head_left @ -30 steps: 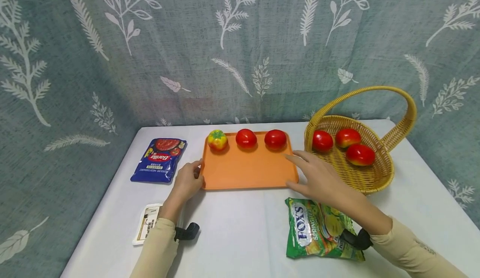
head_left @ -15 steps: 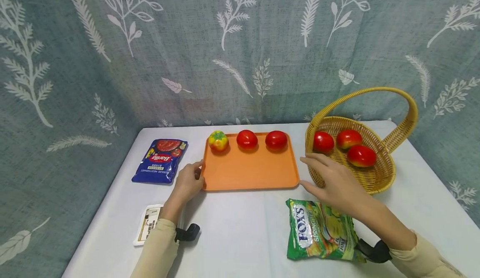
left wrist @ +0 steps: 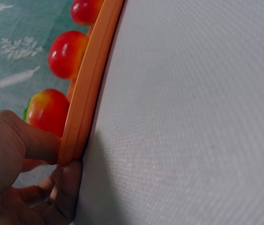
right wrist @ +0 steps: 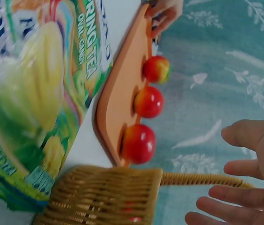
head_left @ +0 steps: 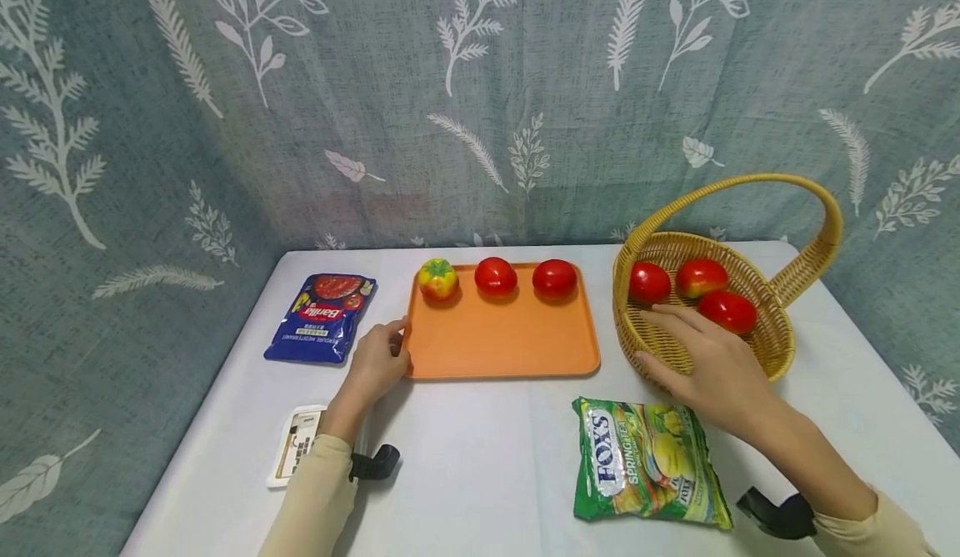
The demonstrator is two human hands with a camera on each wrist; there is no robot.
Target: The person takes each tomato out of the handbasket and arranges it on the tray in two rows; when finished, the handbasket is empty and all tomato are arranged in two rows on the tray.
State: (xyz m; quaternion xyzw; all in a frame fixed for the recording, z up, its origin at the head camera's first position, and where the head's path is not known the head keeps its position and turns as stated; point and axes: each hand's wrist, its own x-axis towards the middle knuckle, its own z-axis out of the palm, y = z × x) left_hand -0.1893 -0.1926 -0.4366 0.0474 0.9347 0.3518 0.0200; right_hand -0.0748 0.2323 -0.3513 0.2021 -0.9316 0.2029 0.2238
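Note:
In the head view an orange tray [head_left: 502, 344] lies on the white table. My left hand [head_left: 375, 361] pinches its left edge; the left wrist view shows the thumb and fingers at the tray's corner. Along the tray's far side sit three shiny red, tomato-like fruits: one with a green top [head_left: 438, 280], a middle fruit [head_left: 496, 278] and a right fruit [head_left: 555, 279]. My right hand [head_left: 723, 369], fingers spread and holding nothing, is over the near side of the wicker basket [head_left: 632, 332]. Inside the basket are a left red fruit [head_left: 649, 283], a back fruit [head_left: 702, 277] and a front fruit [head_left: 728, 312].
A green Fox's candy bag [head_left: 648, 461] lies in front of the basket. At the left are a blue Barilla pouch [head_left: 321, 319] and a white-edged packet [head_left: 298, 444], partly under my left forearm. The basket's tall handle [head_left: 825, 215] arches upward. A patterned curtain [head_left: 480, 165] hangs behind.
My right hand has moved right, from the tray's right edge to over the basket's near side. The left hand stays at the tray's left edge. The tray and fruits have not visibly moved.

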